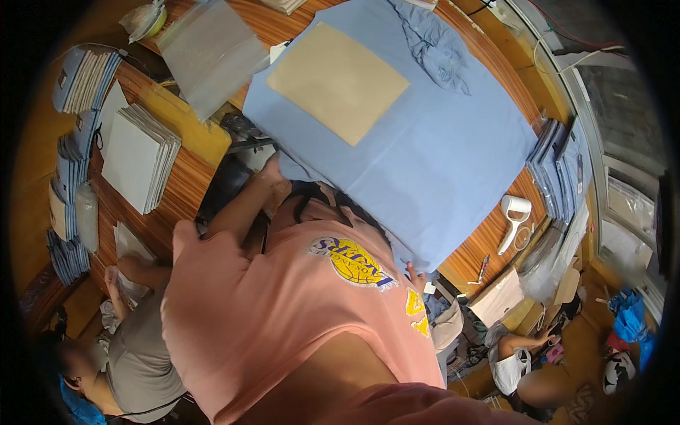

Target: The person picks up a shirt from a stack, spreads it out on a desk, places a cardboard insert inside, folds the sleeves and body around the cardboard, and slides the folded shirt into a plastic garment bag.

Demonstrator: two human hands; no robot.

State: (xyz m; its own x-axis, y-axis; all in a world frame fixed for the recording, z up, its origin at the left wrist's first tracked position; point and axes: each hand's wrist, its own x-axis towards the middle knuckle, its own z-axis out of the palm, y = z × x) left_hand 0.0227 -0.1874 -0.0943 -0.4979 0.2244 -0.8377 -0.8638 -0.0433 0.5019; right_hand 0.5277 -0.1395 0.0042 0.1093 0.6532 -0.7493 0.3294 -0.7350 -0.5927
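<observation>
A light blue shirt (439, 170) is spread over the wooden table in front of me, its sleeve part crumpled at the far side. On its far left half rests a flat beige cardboard sheet (338, 83). My left hand (272, 173) is closed on the shirt's near left corner, its fingertips partly hidden by cloth. At the near right corner, by the table edge, my right hand (416, 275) pinches the cloth; only some of its fingers show.
Right of the shirt lie a white lint roller (516, 212) and folded, bagged shirts (559, 170). Clear plastic bags (212, 57), white boards (145, 159) and folded shirts (69, 159) are at left. One person (142, 354) sits at lower left, another (510, 368) at lower right.
</observation>
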